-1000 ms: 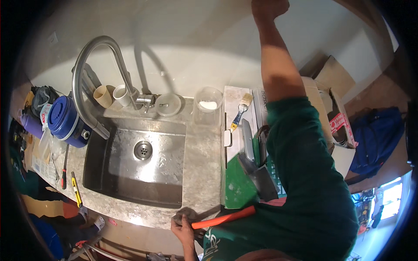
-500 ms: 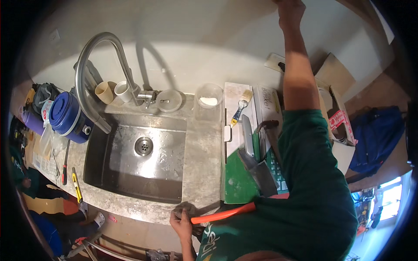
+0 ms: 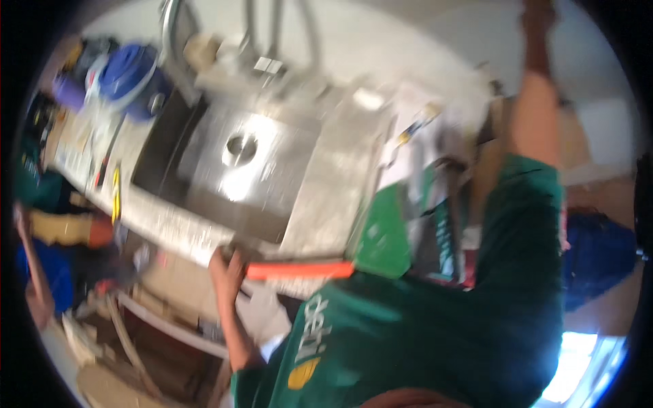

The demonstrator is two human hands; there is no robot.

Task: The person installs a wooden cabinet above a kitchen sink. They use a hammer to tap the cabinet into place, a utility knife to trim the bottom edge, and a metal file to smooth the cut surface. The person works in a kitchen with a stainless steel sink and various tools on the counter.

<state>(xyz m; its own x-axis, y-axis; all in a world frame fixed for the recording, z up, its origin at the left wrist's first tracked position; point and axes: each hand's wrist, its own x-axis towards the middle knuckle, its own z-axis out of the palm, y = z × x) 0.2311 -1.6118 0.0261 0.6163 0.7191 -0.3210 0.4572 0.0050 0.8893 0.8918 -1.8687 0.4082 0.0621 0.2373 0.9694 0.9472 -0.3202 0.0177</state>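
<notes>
Long, straight orange-red plastic-looking bar point(image 3: 300, 270) is at 3 o'clock from the nearer left hand point(image 3: 228, 266), axis 9-to-3 — fingers curled, can't tell if clamped. Right hand point(image 3: 538, 13)'s toward 2 — fingers too blurry.

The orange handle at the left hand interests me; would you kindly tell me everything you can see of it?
The orange handle is long, fairly straight and smooth-looking, plastic or painted by its look. It lies nearly level across the picture, lower in view than the sink. The left hand holds its left end; blur hides the grip's details. Its right end comes close to the green shirt; whether they touch is unclear.
</notes>
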